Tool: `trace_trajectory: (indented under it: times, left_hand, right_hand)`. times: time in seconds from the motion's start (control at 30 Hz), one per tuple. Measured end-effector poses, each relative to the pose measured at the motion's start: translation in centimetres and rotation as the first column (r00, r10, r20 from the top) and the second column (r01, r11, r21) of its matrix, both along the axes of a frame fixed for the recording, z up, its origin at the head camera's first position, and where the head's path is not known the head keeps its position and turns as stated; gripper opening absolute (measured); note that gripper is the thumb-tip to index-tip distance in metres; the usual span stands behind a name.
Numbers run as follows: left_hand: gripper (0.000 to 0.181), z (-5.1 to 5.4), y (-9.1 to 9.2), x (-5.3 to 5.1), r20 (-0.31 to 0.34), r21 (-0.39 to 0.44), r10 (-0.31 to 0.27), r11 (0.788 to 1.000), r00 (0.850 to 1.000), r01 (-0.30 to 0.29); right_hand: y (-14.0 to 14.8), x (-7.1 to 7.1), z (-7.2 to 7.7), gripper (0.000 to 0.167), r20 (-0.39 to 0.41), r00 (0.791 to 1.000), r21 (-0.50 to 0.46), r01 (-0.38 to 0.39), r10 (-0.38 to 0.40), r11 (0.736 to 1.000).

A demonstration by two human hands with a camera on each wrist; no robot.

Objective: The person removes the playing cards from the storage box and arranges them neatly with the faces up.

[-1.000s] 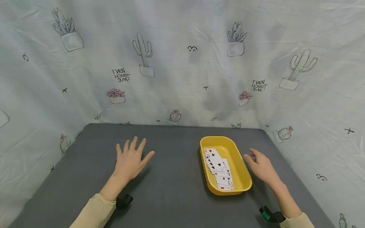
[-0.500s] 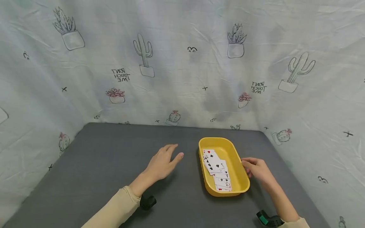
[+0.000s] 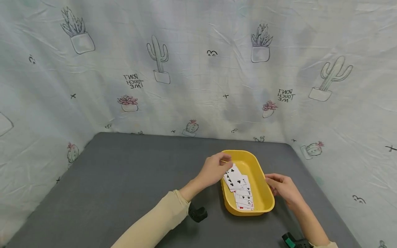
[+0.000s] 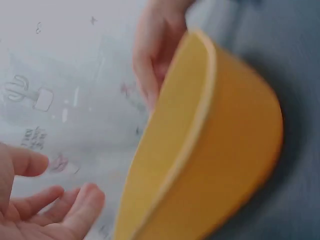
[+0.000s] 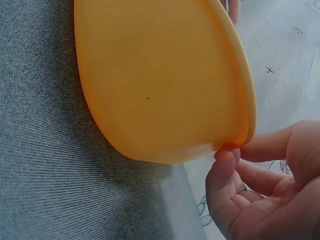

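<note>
A yellow plastic tray [image 3: 260, 194] with rounded corners stands right of centre. Inside it, along the left side, lie several overlapping playing cards [image 3: 244, 193], face up, clubs and some red suits among them. My left hand [image 3: 213, 169] hovers over the tray's far left edge, covering part of the rim and the topmost cards. Its fingers [image 4: 91, 196] are loosely bent and apart from the thumb, with nothing between them in the left wrist view. On the opposite side, my right hand [image 3: 283, 187] pinches the tray's right rim between thumb and fingers [image 5: 267, 146].
The tray rests on a dark grey table [image 3: 130, 179]. A pale cloth [image 3: 186, 69] printed with cacti hangs behind and at both sides. Each wrist wears a black camera strap, such as the left one [image 3: 197, 213].
My left hand has swept right, from over the table's left half to the tray's left edge. My right hand has come from beside the tray to its rim and now grips it.
</note>
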State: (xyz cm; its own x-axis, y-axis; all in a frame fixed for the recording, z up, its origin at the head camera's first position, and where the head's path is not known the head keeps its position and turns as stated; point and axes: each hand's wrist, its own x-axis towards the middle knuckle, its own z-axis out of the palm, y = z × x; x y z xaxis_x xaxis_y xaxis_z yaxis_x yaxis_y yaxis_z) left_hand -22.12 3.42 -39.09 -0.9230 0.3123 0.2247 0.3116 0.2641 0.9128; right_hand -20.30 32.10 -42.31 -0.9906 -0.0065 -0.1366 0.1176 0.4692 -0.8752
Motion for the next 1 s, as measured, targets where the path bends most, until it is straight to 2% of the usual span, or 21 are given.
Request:
trace_trajectory:
  times: [0.07,0.17,0.2,0.3,0.43,0.53,0.63,0.7,0.83,1.0]
  left_hand:
    - [0.033,0.0,1.8,0.2,0.138,0.111,-0.029,0.994,0.990,0.013]
    - [0.036,-0.3,4.1,0.6,0.312,0.221,-0.053,0.975,0.949,-0.018]
    - [0.038,-0.4,4.7,0.8,0.354,0.240,-0.053,0.970,0.934,-0.036]
    - [0.044,-0.8,6.0,1.1,0.420,0.217,0.007,0.970,0.907,-0.108]
    - [0.047,-1.7,6.7,0.9,0.480,0.196,0.105,0.955,0.871,-0.223]
    - [0.050,-2.4,6.8,0.6,0.509,0.200,0.151,0.937,0.848,-0.287]
    - [0.053,-3.0,6.9,0.3,0.533,0.222,0.162,0.920,0.831,-0.322]
    - [0.054,-3.1,6.9,0.3,0.555,0.255,0.144,0.908,0.819,-0.332]
    - [0.050,-2.7,7.1,0.4,0.569,0.285,0.124,0.898,0.813,-0.336]
    - [0.054,-2.2,7.4,0.5,0.568,0.217,0.176,0.910,0.804,-0.352]
  right_hand:
    - [0.2,0.0,-0.2,0.039,0.009,1.000,-0.005,0.011,-0.011,1.000]
    - [0.4,0.1,-0.5,0.040,0.025,0.999,-0.025,0.033,-0.033,0.999]
    - [0.4,0.1,-0.6,0.040,0.025,0.999,-0.030,0.035,-0.035,0.999]
    - [0.3,0.0,-0.9,0.041,0.018,0.999,-0.046,0.042,-0.041,0.998]
    - [0.1,-0.1,-1.1,0.039,0.014,0.999,-0.070,0.049,-0.048,0.996]
    - [0.0,-0.1,-1.1,0.038,0.021,0.998,-0.083,0.056,-0.054,0.995]
    - [-0.1,-0.1,-1.0,0.039,0.032,0.998,-0.093,0.065,-0.062,0.993]
    - [-0.1,-0.1,-0.9,0.040,0.035,0.998,-0.101,0.063,-0.060,0.993]
    - [0.0,-0.2,-0.8,0.040,0.043,0.997,-0.130,0.072,-0.067,0.989]
    - [0.0,-0.2,-0.8,0.040,0.048,0.997,-0.150,0.069,-0.063,0.986]
